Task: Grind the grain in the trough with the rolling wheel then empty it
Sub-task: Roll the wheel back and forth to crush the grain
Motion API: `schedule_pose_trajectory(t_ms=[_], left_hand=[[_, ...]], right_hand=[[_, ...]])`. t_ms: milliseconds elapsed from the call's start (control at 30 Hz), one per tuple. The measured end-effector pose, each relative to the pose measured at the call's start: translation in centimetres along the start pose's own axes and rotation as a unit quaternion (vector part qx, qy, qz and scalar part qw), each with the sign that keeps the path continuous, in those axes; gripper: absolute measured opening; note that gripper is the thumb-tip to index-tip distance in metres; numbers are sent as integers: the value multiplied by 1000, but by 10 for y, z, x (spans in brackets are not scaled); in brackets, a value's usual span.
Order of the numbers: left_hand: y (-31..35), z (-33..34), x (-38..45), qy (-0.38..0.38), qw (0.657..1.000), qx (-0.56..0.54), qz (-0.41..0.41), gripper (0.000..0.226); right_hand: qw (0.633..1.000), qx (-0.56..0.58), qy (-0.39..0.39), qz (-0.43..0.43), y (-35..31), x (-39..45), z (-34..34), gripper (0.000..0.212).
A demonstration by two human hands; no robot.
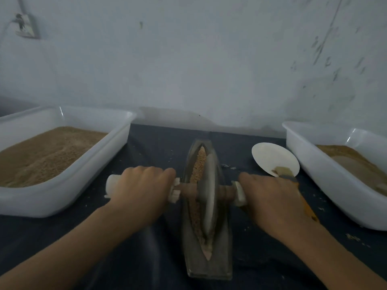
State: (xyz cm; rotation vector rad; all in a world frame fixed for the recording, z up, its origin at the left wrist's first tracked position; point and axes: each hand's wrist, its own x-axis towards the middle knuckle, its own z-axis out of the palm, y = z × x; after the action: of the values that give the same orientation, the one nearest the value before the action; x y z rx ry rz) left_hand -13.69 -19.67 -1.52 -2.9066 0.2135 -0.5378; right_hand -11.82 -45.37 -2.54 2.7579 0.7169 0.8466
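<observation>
Left grip (140,186) and right grip (270,197) clamped on axle ends; rolling wheel (209,191) between them, standing in grain-filled trough (206,258).

We lose the left tub (62,160) past the left edge of the frame and the right tub (335,176) past the right edge. The right hand (270,197) covers most of the brush (293,181) and its end of the axle. The wall fitting (25,25) at upper left is too blurred to identify.
</observation>
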Motion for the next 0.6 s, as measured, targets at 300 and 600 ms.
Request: schedule_pose_trajectory(t_ms=[300,600], left_hand=[[-9,45,85,74,997,-2,-18,27],[-4,20,36,30,999,-13,32,26]], right_hand=[[997,-27,-8,77,23,82,61,20],[997,4,-65,36,5,29,13,30]])
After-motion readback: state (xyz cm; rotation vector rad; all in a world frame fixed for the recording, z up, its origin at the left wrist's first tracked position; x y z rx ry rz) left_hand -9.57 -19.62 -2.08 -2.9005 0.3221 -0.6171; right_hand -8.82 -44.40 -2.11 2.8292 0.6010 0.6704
